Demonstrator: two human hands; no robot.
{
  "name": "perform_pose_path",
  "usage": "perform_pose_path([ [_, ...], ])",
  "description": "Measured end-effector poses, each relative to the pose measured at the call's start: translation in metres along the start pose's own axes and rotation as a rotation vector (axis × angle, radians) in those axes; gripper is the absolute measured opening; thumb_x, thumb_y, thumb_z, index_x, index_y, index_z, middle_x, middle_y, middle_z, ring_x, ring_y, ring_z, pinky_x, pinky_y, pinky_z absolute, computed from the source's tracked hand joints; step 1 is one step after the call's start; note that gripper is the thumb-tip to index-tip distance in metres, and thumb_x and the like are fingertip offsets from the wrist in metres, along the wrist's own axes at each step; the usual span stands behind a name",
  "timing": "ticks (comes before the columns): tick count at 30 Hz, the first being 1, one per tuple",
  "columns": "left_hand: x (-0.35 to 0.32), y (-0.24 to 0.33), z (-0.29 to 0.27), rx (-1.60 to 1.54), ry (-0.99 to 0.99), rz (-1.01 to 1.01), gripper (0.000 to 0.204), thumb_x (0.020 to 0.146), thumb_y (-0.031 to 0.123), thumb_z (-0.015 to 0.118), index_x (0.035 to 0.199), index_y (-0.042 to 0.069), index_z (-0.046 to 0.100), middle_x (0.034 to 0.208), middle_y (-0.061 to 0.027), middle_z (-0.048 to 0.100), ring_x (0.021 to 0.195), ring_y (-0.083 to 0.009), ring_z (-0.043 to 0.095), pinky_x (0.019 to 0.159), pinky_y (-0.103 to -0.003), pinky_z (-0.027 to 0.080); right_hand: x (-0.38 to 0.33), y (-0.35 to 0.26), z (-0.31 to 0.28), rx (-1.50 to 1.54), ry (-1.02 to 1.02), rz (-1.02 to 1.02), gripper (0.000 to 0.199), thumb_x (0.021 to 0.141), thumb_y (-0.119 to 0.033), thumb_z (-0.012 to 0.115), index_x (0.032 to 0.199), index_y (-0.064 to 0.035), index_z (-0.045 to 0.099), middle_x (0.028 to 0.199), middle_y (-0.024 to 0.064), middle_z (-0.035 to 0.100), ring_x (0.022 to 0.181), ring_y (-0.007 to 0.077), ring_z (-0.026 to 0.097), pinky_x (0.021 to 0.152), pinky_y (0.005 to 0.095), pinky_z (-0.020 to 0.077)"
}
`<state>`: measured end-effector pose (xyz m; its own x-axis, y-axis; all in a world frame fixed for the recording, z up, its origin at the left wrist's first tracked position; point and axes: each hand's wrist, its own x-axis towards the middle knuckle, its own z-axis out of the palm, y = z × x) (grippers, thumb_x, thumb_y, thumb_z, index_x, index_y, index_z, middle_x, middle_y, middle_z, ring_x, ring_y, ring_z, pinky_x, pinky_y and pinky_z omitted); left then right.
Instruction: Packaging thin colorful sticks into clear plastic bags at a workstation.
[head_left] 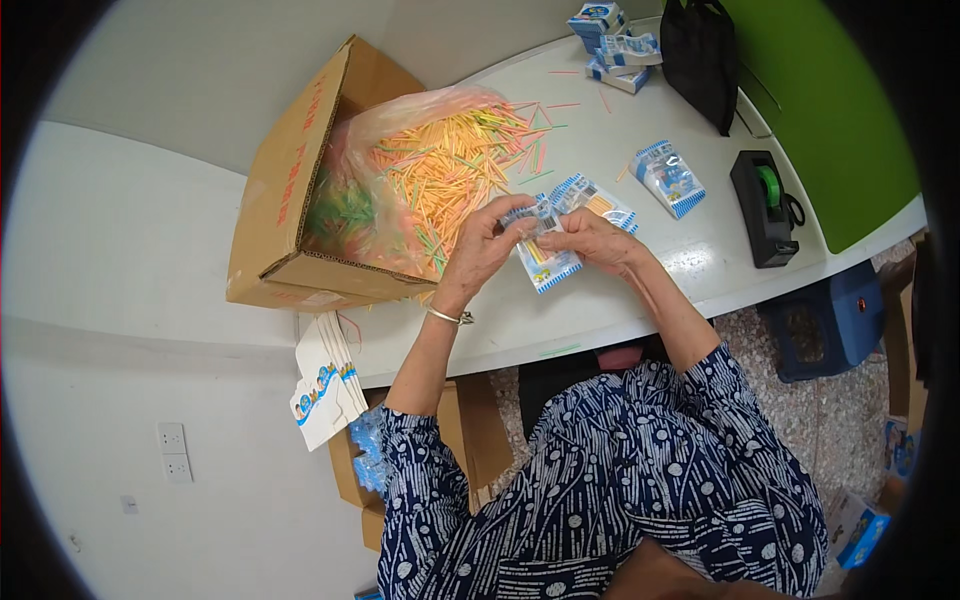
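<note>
Between my two hands is a small clear packet [550,272] with blue-and-white striped ends and yellowish sticks showing inside. My left hand [484,250] pinches its upper left part, thumb and fingers together. On its upper right side, my right hand [594,242] grips the same packet with closed fingers. Just beyond lies a similar packet [600,203] on the white table [640,285], partly covered by my right hand. Farther right rests another blue-and-white packet [668,180]. To the left, a heap of thin coloured sticks [440,165] spills from a clear plastic bag [365,150].
The bag comes out of a tipped cardboard box [285,190]. A black tape dispenser [765,210] stands at the right edge, near a black bag [700,60]. Small boxes [615,45] are stacked at the back. Flat white cartons [328,385] hang by the near left edge; a blue stool [830,320] stands below.
</note>
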<state>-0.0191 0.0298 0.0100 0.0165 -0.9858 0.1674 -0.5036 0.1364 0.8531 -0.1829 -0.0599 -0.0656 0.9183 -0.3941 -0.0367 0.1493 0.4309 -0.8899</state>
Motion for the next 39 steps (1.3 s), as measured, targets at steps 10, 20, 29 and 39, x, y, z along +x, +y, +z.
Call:
perform_pose_path([
  [10,0.01,0.005,0.025,-0.193,0.116,-0.034,0.037,0.081,0.003,0.062,0.114,0.002,0.044,0.075,-0.0021,0.055,0.069,-0.0053,0.049,0.057,-0.02,0.038,-0.015,-0.015,-0.001,-0.192,0.135,-0.054,0.022,0.077,-0.023,0.075,0.078,-0.0027,0.067,0.069,-0.0012,0.062,0.059,0.0022,0.052,0.053,0.0189,0.0381],
  [20,0.027,0.002,0.043,0.057,0.027,0.081,0.042,0.082,0.008,0.063,0.121,0.002,0.05,0.094,-0.0107,0.063,0.08,-0.0167,0.06,0.069,-0.027,0.048,-0.034,-0.032,-0.026,-0.181,0.208,-0.046,0.026,0.072,-0.024,0.077,0.079,-0.0016,0.068,0.069,0.0022,0.064,0.057,0.0044,0.054,0.05,0.0188,0.0381],
  [29,0.025,0.021,0.05,0.184,0.079,0.148,0.029,0.082,0.006,0.061,0.11,0.0,0.06,0.098,-0.0132,0.064,0.082,-0.0179,0.063,0.07,-0.028,0.049,-0.037,-0.037,-0.032,-0.189,0.176,-0.03,0.026,0.074,-0.025,0.076,0.082,-0.001,0.069,0.07,0.0017,0.064,0.059,0.0053,0.055,0.052,0.0193,0.0394],
  [39,0.042,0.013,0.058,-0.11,0.074,0.026,0.032,0.081,0.005,0.061,0.112,0.001,0.056,0.091,-0.0101,0.065,0.082,-0.0144,0.061,0.072,-0.027,0.049,-0.042,-0.04,-0.045,-0.303,0.229,0.01,0.024,0.078,-0.025,0.073,0.081,-0.0013,0.07,0.068,-0.0005,0.063,0.06,0.0029,0.051,0.055,0.0187,0.0369],
])
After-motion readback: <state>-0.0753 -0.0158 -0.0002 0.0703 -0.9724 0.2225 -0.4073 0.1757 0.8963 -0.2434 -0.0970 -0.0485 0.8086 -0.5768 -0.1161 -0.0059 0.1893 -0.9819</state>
